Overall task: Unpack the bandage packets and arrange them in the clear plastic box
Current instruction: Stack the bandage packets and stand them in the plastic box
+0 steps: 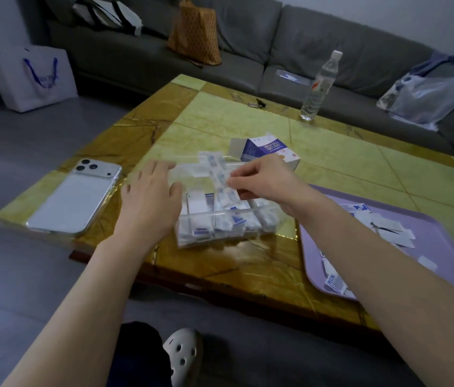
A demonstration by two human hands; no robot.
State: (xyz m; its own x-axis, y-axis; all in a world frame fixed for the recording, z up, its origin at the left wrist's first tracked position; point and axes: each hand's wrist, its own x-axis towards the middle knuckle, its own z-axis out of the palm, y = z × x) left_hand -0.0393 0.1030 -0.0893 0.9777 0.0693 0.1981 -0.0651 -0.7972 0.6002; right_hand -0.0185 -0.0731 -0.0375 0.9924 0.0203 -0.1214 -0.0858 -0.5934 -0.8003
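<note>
At a low yellow-green bench [248,118], my right hand [265,182] pinches a strip of bandage packets [218,174] between thumb and curled fingers and holds it above the clear plastic box [251,211]. The strip runs from my fingertips toward the box's far side. My left hand [150,196] is wide, fingers spread and relaxed, at the box's left edge. Blur hides whether its fingertips touch the plastic.

The box sits near the bench's front edge, between my two forearms. Rows of white-and-blue packets [220,227] stand packed upright inside it, against the near wall.

An opened purple-and-white bandage carton [270,152] lies just behind the box. To my right, a lilac tray [443,247] carries a scatter of loose packets [387,227]. To my left, a white phone [76,196] lies face down on the bench corner. A clear water bottle [319,88] stands at the far edge, well apart from the box. Behind the bench is a grey sofa [276,51] with bags on it, and a white shopping bag [36,76] stands on the floor.
</note>
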